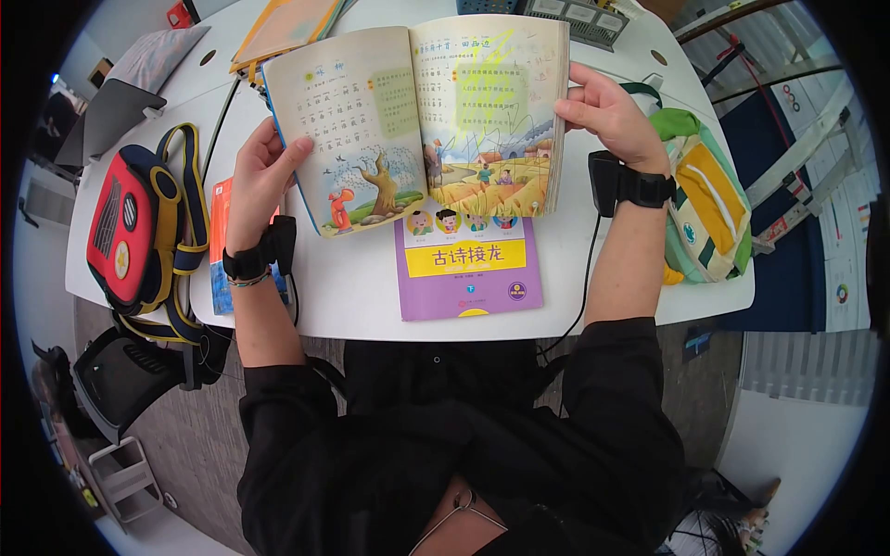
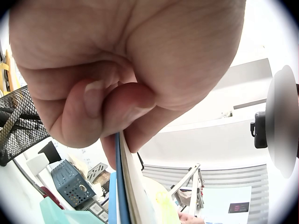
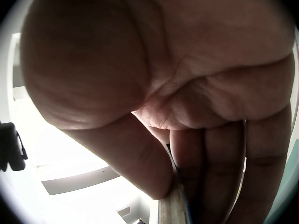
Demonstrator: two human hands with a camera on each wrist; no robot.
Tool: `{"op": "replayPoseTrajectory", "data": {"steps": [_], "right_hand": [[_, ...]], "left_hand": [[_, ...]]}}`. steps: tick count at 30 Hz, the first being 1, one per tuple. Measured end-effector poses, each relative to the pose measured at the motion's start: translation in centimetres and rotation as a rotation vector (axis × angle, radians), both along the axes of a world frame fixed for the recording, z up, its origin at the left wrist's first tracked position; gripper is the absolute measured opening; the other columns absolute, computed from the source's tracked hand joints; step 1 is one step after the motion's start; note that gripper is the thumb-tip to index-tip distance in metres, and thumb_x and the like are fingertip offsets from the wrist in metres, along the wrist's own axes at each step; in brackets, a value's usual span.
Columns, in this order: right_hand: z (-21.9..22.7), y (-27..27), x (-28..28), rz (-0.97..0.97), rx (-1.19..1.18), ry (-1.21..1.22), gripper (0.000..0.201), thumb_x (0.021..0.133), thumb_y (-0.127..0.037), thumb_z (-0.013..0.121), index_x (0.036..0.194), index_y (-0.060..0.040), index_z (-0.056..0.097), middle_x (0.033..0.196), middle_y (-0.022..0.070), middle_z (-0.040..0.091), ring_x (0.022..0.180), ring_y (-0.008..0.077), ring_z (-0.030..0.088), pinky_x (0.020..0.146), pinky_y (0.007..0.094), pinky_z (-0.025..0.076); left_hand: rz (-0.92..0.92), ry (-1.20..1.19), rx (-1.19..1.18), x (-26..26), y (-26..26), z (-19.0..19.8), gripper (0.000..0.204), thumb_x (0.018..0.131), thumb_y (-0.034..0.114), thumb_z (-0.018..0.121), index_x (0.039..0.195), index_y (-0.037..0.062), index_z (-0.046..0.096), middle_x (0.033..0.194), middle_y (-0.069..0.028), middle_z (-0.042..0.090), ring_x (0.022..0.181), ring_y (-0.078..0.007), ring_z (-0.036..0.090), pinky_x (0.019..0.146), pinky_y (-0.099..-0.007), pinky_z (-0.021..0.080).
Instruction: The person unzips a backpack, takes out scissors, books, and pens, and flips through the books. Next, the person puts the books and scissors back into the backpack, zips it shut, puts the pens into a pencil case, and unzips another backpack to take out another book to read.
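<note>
An illustrated book [image 1: 491, 111] is held up open above the table, its left page showing a tree and its right page a field scene under yellow-green highlighter marks. My left hand [image 1: 261, 176] pinches the left edge, thumb on the page and fingers behind the cover. In the left wrist view the fingers [image 2: 126, 105] close on the book's blue cover edge [image 2: 122, 186]. At the right edge, my right hand [image 1: 619, 116] grips the page block between thumb and fingers. The right wrist view shows that thumb [image 3: 140, 163] against the page edges [image 3: 172, 207]. Below lies a purple book [image 1: 471, 278], partly covered.
A red and navy school bag [image 1: 134, 232] stands at the left, beside an orange-blue book [image 1: 221, 241]. A green and yellow bag [image 1: 709, 199] sits at the right edge of the white table [image 1: 352, 296]. Folders [image 1: 287, 32] and a grey basket [image 1: 579, 20] are at the back.
</note>
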State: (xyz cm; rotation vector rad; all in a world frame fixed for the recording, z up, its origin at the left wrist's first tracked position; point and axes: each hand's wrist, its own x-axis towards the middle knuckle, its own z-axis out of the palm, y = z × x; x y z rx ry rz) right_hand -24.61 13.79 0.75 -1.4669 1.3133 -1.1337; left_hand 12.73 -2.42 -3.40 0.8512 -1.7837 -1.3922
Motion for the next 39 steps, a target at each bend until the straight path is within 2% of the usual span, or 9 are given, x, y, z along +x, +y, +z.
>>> {"op": "replayPoseTrajectory", "data": {"steps": [9,24,27,36,39], "right_hand": [[-0.3,-0.2,-0.4,0.003,0.000,0.014,0.054,0.093,-0.017,0.060,0.141,-0.0014,0.039,0.106,0.0053,0.067,0.091,0.0088,0.063,0.080,0.0255,0.050],[0.0,0.0,0.1,-0.024,0.012,0.024,0.055,0.092,-0.017,0.060,0.142,-0.0025,0.039,0.102,0.0031,0.067,0.085,0.0066,0.061,0.077,0.0240,0.049],[0.2,0.0,0.4,-0.018,-0.013,0.026,0.050,0.092,-0.015,0.059,0.138,-0.0019,0.043,0.100,0.0067,0.068,0.087,0.0114,0.064,0.078,0.0287,0.052],[-0.3,-0.5,0.7,0.005,-0.060,0.009,0.053,0.091,-0.017,0.062,0.138,-0.0015,0.044,0.098,0.0045,0.067,0.083,0.0087,0.061,0.077,0.0266,0.050],[0.1,-0.5,1.1,0.047,-0.047,0.010,0.056,0.092,-0.016,0.061,0.141,-0.0011,0.039,0.107,0.0063,0.067,0.092,0.0081,0.061,0.081,0.0233,0.047]], "left_hand": [[-0.019,-0.007,0.008,0.3,-0.4,-0.2,0.028,0.093,0.018,0.063,0.114,0.0010,0.057,0.091,-0.0001,0.067,0.071,0.0011,0.055,0.053,-0.0135,0.036],[-0.005,-0.008,0.006,0.0,-0.1,0.0,0.026,0.093,0.017,0.063,0.113,0.0012,0.057,0.090,-0.0004,0.067,0.068,0.0015,0.054,0.052,-0.0134,0.036],[0.009,0.001,0.005,-0.1,0.1,0.1,0.025,0.093,0.017,0.063,0.112,0.0013,0.057,0.089,0.0001,0.067,0.068,0.0018,0.054,0.052,-0.0134,0.036],[0.005,-0.009,0.000,-0.5,0.2,0.2,0.025,0.093,0.017,0.063,0.111,0.0021,0.057,0.087,0.0013,0.067,0.065,0.0027,0.051,0.050,-0.0138,0.031],[0.004,-0.007,-0.001,-0.5,0.2,0.2,0.025,0.093,0.017,0.062,0.112,0.0021,0.057,0.087,0.0012,0.067,0.065,0.0027,0.051,0.051,-0.0140,0.032]]}}
